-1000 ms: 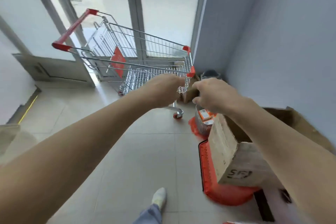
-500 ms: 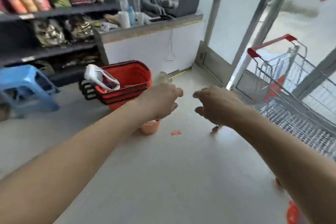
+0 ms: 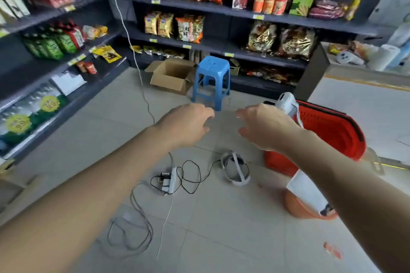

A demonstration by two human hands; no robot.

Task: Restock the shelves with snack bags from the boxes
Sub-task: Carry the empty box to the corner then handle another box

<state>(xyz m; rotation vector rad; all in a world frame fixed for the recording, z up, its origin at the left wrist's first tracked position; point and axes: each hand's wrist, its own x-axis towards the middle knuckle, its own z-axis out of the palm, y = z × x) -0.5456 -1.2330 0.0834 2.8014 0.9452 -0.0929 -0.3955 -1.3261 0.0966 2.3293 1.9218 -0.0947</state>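
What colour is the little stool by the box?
Blue; the plastic stool shows best in the head view.

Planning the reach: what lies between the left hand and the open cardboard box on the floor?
In the head view, only bare floor lies between left hand and cardboard box; blue stool stands beside it.

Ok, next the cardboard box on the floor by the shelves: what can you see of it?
The cardboard box is plain brown, upright on the floor before the bottom shelf, its top flaps open and splayed outward. Nothing shows above its rim; its bottom is hidden. The blue stool stands at its right, overlapping one flap; contact is unclear.
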